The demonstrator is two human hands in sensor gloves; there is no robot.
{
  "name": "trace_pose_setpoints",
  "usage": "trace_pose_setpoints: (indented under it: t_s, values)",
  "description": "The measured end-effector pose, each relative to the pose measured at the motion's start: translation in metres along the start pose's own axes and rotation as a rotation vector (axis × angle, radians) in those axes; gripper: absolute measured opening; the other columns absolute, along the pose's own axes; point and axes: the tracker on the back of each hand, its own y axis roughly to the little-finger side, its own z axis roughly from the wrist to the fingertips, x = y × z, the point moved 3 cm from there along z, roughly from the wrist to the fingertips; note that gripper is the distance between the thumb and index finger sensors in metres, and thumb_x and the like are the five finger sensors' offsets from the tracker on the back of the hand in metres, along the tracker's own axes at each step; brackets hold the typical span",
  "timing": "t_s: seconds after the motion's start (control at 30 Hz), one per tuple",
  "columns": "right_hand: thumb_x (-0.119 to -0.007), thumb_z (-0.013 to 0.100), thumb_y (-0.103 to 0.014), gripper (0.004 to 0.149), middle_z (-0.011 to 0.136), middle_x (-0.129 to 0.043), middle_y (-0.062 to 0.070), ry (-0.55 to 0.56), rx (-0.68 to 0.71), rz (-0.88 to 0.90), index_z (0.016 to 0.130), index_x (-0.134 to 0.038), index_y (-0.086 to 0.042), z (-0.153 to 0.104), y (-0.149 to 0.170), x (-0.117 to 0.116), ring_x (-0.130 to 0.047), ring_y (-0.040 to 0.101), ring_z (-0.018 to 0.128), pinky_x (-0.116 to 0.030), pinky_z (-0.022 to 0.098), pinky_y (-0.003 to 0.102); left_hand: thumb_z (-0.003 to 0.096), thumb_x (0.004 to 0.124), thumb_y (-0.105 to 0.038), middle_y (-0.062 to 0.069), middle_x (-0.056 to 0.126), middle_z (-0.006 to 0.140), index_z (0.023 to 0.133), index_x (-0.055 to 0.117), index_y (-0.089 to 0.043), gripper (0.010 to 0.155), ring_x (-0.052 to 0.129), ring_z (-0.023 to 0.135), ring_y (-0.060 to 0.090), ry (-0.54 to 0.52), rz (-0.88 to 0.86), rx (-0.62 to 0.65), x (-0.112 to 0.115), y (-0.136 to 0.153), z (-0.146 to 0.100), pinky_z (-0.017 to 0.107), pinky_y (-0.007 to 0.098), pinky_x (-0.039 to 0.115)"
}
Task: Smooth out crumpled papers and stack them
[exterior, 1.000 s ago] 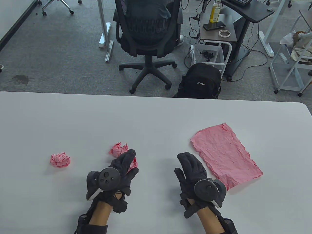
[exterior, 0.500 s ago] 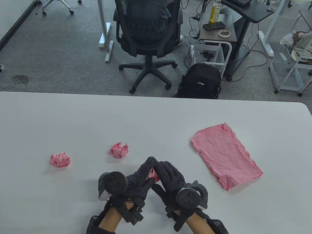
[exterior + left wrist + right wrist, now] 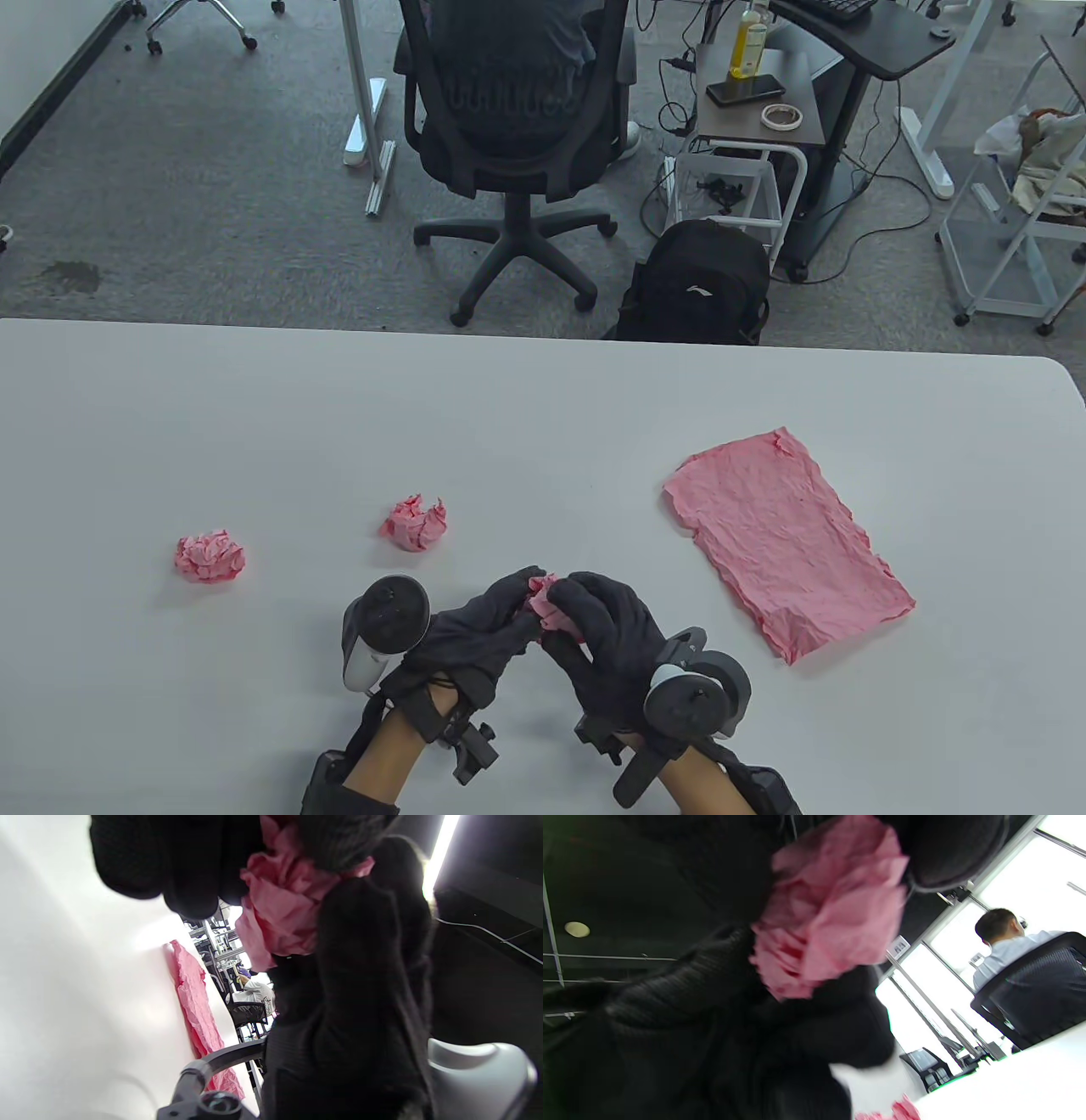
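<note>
While two crumpled pink balls (image 3: 209, 557) lie on the table (image 3: 543, 407), both hands pinch a third wad (image 3: 545, 601) between them: left hand (image 3: 479, 632), right hand (image 3: 607, 641). A flattened pink sheet (image 3: 785, 543) lies to the right, well apart

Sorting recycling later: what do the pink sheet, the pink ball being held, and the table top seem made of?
Flattened sheet: thin matte paper, probably tissue or crepe, judging by its fine wrinkles and ragged edges.
Held ball, gripped by left hand and right hand: the same paper, sharply creased.
Table: smooth, matte white top, likely laminate or plastic.
</note>
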Motion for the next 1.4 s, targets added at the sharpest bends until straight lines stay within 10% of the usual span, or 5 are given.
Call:
trace_pose_setpoints:
  t_s: [0.53, 0.67, 0.9, 1.17, 1.4]
  values:
    - [-0.073, 0.053, -0.039, 0.072, 0.097, -0.073, 0.025, 0.095, -0.143, 0.345, 0.105, -0.034, -0.010, -0.004, 0.011, 0.002, -0.081, 0.054, 0.079, -0.071, 0.054, 0.062, 0.0508, 0.084, -0.053, 0.001, 0.037, 0.117, 0.116, 0.024, -0.035, 0.091, 0.066, 0.105, 0.032, 0.002, 0.431, 0.091, 0.024, -0.025, -0.001, 0.074, 0.054, 0.064]
    - [-0.073, 0.053, -0.043, 0.074, 0.098, -0.073, 0.024, 0.051, -0.206, 0.425, 0.105, -0.032, -0.008, -0.005, 0.021, -0.005, -0.084, 0.054, 0.076, -0.074, 0.051, 0.061, 0.0516, 0.082, -0.049, 0.002, 0.058, 0.111, 0.115, 0.041, -0.031, 0.078, 0.083, 0.095, 0.027, -0.126, 0.546, 0.122, 0.015, -0.032, -0.006, 0.070, 0.050, 0.073]
    - [-0.076, 0.052, -0.041, 0.068, 0.090, -0.079, 0.022, 0.055, -0.334, 0.460, 0.105, -0.046, -0.009, -0.006, 0.030, -0.002, -0.088, 0.046, 0.070, -0.071, 0.050, 0.061, 0.0490, 0.086, -0.049, 0.001, 0.060, 0.100, 0.111, 0.051, -0.030, 0.074, 0.079, 0.078, 0.022, -0.121, 0.413, 0.081, 0.010, -0.024, -0.004, 0.069, 0.049, 0.070]
    - [-0.078, 0.052, -0.036, 0.071, 0.100, -0.065, 0.020, 0.078, -0.079, 0.259, 0.108, -0.038, -0.018, -0.003, 0.002, 0.004, -0.076, 0.047, 0.082, -0.063, 0.059, 0.064, 0.0462, 0.080, -0.063, -0.002, 0.080, 0.085, 0.105, 0.063, -0.026, 0.071, 0.091, 0.064, 0.020, -0.184, 0.393, 0.029, -0.005, -0.012, -0.006, 0.060, 0.048, 0.079]
    - [-0.081, 0.051, -0.033, 0.060, 0.094, -0.068, 0.021, 0.077, -0.095, 0.380, 0.102, -0.052, -0.021, -0.001, 0.012, 0.010, -0.079, 0.043, 0.076, -0.061, 0.059, 0.065, 0.0499, 0.074, -0.064, 0.001, 0.073, 0.096, 0.103, 0.066, -0.024, 0.066, 0.087, 0.080, 0.028, -0.106, 0.088, -0.010, -0.007, 0.003, -0.004, 0.067, 0.054, 0.072]
